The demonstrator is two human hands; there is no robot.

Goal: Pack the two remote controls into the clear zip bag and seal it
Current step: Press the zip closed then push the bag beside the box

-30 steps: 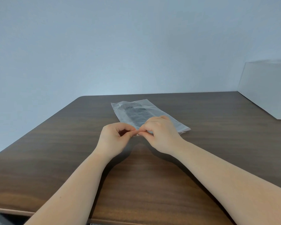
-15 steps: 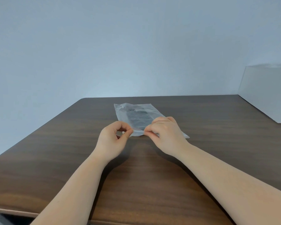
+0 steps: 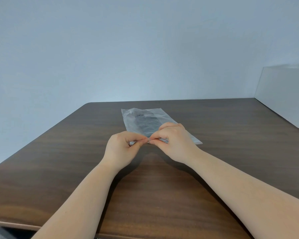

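Note:
A clear zip bag [image 3: 131,121] lies flat on the dark wooden table [image 3: 59,152], its mouth edge toward me. Dark remote controls [image 3: 144,122] show as a blurred grey shape through the plastic; I cannot tell them apart. My left hand [image 3: 121,150] pinches the bag's near edge between thumb and forefinger. My right hand [image 3: 174,142] pinches the same edge right beside it, fingertips almost touching the left ones. The right hand hides the middle of the near edge; the bag's right corner [image 3: 198,142] sticks out past it.
A white box-like panel [image 3: 283,94] stands at the table's far right. A plain pale wall is behind the table. The table's front edge [image 3: 16,224] runs near the bottom of the view.
Half a second ago my left thumb and forefinger were slightly apart from the right hand; now both hands pinch the bag's edge with fingertips close together.

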